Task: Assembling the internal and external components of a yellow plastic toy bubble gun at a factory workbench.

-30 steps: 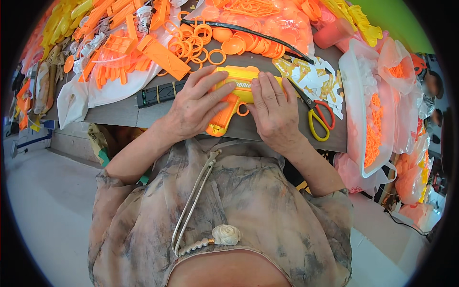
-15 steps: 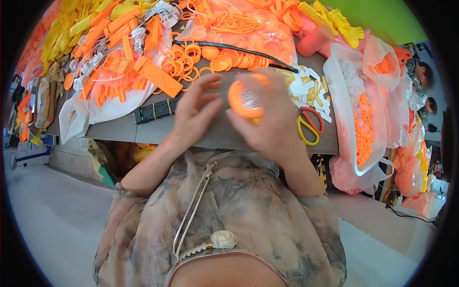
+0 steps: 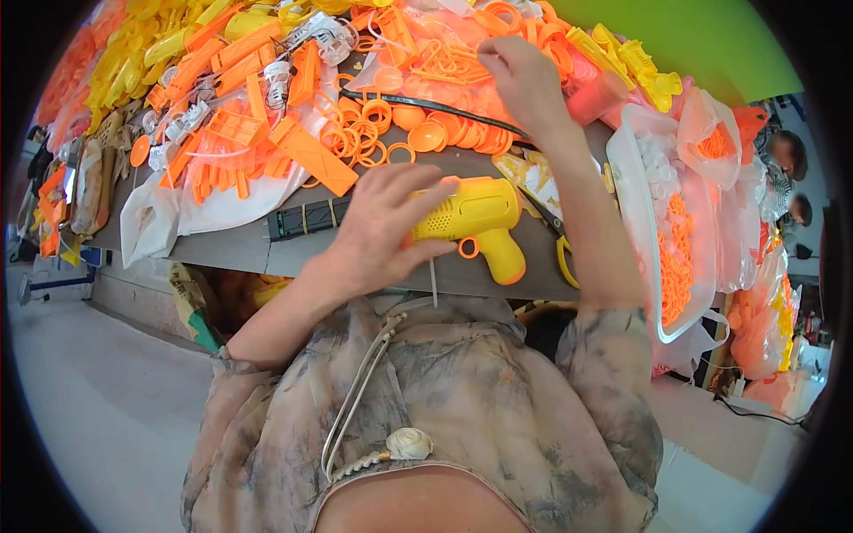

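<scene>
A yellow toy gun [image 3: 475,220] with an orange trigger lies on its side near the front edge of the grey table [image 3: 240,250]. My left hand [image 3: 386,226] grips its rear part. My right hand [image 3: 524,78] is stretched to the far side, fingers pinching at a bag of thin orange plastic parts [image 3: 444,62]. Whether anything is between those fingers cannot be made out. Orange rings [image 3: 369,124] and orange cups [image 3: 444,135] lie between the gun and the bag.
Heaps of orange and yellow plastic parts [image 3: 222,80] cover the back and left of the table. A black strip [image 3: 306,218] lies left of the gun. Yellow-handled scissors [image 3: 562,258] lie under my right forearm. A white tub [image 3: 662,231] with orange pieces stands at right.
Both hands were working on the toy gun; now my right hand has left it and reached to the far bag, while my left hand keeps the gun on the table.
</scene>
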